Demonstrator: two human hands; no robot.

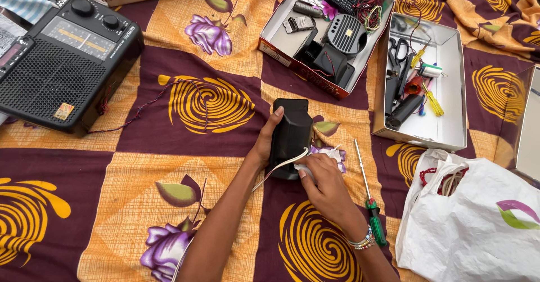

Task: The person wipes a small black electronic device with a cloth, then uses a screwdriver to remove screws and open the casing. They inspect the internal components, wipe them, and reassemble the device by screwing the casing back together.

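- Patterned cloth (169, 192) covers the whole surface, in maroon and orange squares with yellow swirls and purple flowers; no room beyond it shows
- At the far left, a black radio (67, 62) with two round knobs lies flat on the cloth, a thin twisted wire (140, 110) trailing from its right side
- Near the middle, the left hand (265, 138) wraps around the left side of a black box-shaped device (291, 133), thumb up along its edge, holding it upright on the cloth
- A pale flat cable (278, 168) runs from the device's lower end down across the left forearm
- Just right of that, the right hand (323, 183) is pinched on a small white piece (329, 154) at the base of the device; a beaded bracelet (363, 241) sits on that wrist
- Beside the right hand, a screwdriver (368, 200) with a green and red handle lies loose on the cloth
- Above the device, an open cardboard box (281, 37) holds dark electronic parts and coloured wires
- Right of it, a white box (453, 91) holds scissors, small tools and a black cylinder
- At the lower right, a white plastic bag (472, 226) lies slumped, red beads showing at its mouth
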